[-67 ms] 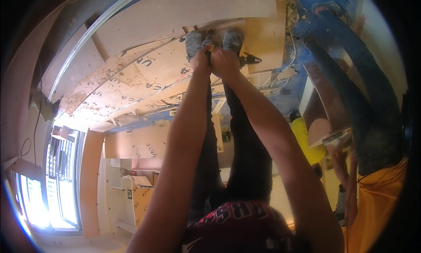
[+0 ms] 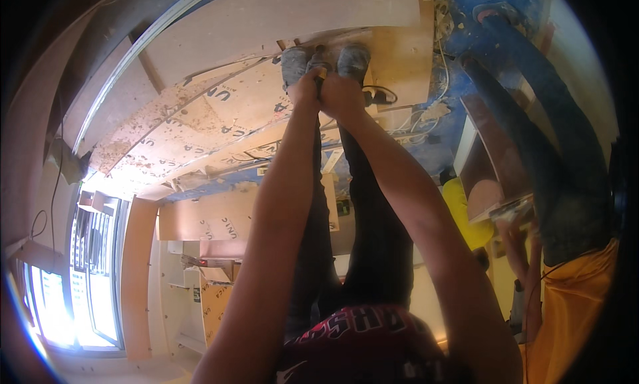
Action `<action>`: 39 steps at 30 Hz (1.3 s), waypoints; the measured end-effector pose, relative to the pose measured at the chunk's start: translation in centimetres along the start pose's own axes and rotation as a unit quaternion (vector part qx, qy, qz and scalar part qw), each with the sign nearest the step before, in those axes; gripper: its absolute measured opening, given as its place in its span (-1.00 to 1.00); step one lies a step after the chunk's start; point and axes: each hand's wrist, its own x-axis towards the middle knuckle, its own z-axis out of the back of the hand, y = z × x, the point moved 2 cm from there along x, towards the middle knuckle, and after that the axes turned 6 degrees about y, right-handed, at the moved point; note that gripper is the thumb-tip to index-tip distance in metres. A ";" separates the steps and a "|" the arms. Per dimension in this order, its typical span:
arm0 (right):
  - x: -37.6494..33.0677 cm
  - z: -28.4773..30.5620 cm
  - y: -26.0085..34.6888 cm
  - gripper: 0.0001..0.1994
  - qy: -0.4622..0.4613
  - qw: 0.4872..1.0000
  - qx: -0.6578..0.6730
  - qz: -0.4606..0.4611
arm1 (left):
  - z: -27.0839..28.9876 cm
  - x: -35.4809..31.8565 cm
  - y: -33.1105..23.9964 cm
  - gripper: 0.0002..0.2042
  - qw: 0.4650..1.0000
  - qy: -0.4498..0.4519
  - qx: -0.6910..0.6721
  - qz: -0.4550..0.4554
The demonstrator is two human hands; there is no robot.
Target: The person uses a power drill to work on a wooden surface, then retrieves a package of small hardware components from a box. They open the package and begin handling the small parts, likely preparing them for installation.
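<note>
My two hands meet at the far middle, close to the grey shoes [image 2: 295,66] on my feet. My left hand [image 2: 305,90] is closed, its fingers curled round a small dark thing [image 2: 319,54] that shows between the shoes. My right hand [image 2: 341,93] is closed beside it, pressed up against the left. Most of what they hold is hidden by the hands, and I cannot tell its kind. A black cable [image 2: 386,89] loops out just right of my right hand, over the wooden board [image 2: 405,64].
Printed wooden panels [image 2: 219,111] cover much of the floor left of my feet. White cords [image 2: 444,78] lie on the blue floor [image 2: 459,24] to the right. Another person in blue jeans [image 2: 566,138] is at the right, by a brown board [image 2: 496,148]. Bright windows [image 2: 93,277] stand at the left.
The black cable beside my right hand has shifted from a pointed, forked shape into a rounded loop. Both hands have stayed nearly in place.
</note>
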 end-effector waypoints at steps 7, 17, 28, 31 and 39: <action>-0.5 1.3 -0.7 -0.76 0.028 0.997 0.034 -0.063 | -1.4 -0.3 0.4 -0.42 0.991 -0.082 0.090 -0.050; 0.5 0.6 -0.6 -0.82 -0.006 1.000 -0.026 0.000 | -0.6 0.7 0.4 -0.45 0.999 -0.042 0.014 -0.008; 0.5 0.3 0.2 -0.79 -0.019 0.999 -0.026 0.034 | -0.1 0.8 -0.3 -0.54 1.000 -0.001 -0.016 0.007; 0.8 0.9 0.6 -0.87 0.000 0.999 -0.038 0.005 | -0.2 0.4 -0.7 -0.54 1.000 -0.002 -0.020 0.006; 0.9 1.0 0.8 -0.79 0.004 1.000 -0.018 0.010 | 0.0 0.5 -1.0 -0.45 1.000 0.015 -0.012 0.016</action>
